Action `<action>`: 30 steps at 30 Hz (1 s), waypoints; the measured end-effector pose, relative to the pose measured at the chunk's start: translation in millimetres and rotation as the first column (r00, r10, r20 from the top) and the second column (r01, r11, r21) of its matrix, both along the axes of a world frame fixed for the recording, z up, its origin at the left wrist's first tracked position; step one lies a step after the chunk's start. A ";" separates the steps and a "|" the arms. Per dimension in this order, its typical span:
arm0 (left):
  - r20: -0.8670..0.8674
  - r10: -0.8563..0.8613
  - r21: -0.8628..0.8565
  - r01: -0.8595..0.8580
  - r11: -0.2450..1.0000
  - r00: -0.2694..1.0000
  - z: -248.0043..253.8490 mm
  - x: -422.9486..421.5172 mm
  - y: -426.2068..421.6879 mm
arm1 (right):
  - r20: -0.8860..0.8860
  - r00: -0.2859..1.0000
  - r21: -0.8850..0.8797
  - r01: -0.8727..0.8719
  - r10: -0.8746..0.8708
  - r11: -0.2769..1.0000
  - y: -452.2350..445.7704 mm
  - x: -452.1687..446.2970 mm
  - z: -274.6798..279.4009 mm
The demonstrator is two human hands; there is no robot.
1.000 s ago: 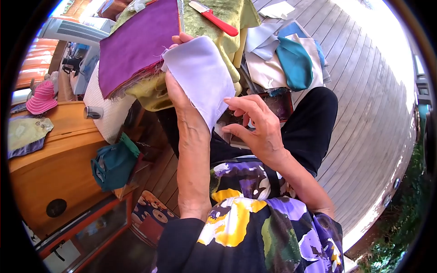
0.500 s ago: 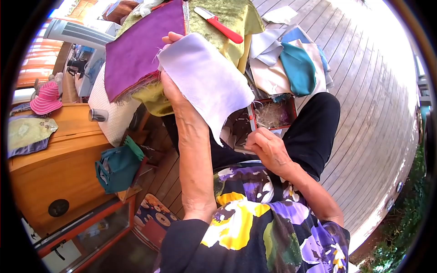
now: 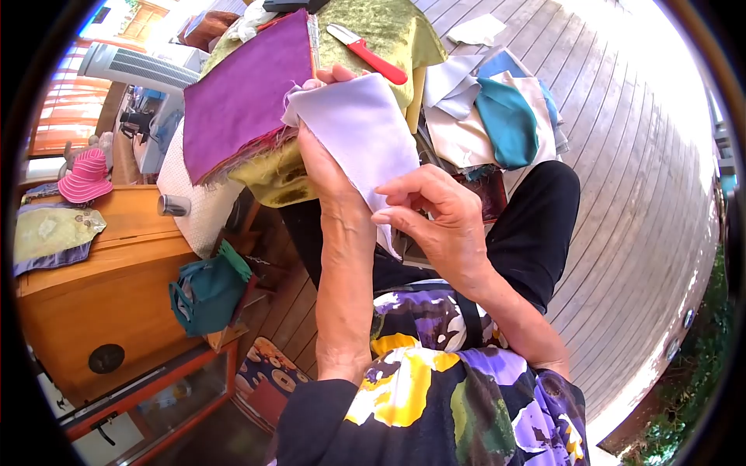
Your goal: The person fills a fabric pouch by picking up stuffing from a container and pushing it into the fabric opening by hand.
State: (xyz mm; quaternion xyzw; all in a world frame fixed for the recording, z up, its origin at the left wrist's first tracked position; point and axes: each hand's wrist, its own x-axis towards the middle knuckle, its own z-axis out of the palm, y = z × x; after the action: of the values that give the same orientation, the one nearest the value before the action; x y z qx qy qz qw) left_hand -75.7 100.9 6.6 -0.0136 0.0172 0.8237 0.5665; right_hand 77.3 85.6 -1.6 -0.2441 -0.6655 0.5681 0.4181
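Head view: lilac cloth (image 3: 361, 124) drapes over the left hand (image 3: 320, 163), whose grip holds it.
The right hand (image 3: 449, 221) is at its edge; whether thumb and forefinger pinch anything, I cannot tell. Beyond, purple fabric (image 3: 241, 101) and a red-handled knife (image 3: 379, 62) lie on the green-draped surface (image 3: 420, 48).

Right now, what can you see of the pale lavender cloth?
The pale lavender cloth is a smooth, thin-looking piece with loose threads at its upper left edge. It drapes over the left hand, its lower corner hanging down. The right hand, thumb and forefinger parted, is at its lower right edge; contact is unclear.
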 end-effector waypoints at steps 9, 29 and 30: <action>-0.387 0.191 -0.169 -0.273 0.947 0.902 -1.5 5.1 0.0 | 0.098 0.974 0.128 -0.215 0.204 0.968 -16.1 7.0 -1.1; -0.573 0.246 -0.083 -0.354 0.932 0.782 -6.2 19.6 -0.4 | 0.149 0.986 0.128 0.055 -0.074 0.990 -8.0 -0.1 -2.4; -0.587 0.239 -0.077 -0.348 0.934 0.773 -6.4 18.3 -1.2 | 0.162 0.987 0.025 -0.025 0.021 0.999 -6.3 2.3 -2.5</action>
State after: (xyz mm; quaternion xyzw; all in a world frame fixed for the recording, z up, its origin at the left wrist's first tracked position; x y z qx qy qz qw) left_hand -57.4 99.7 0.3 0.1785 0.2581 0.8632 0.3955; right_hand 79.6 79.3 -4.1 -0.2761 -0.7076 0.5422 0.3592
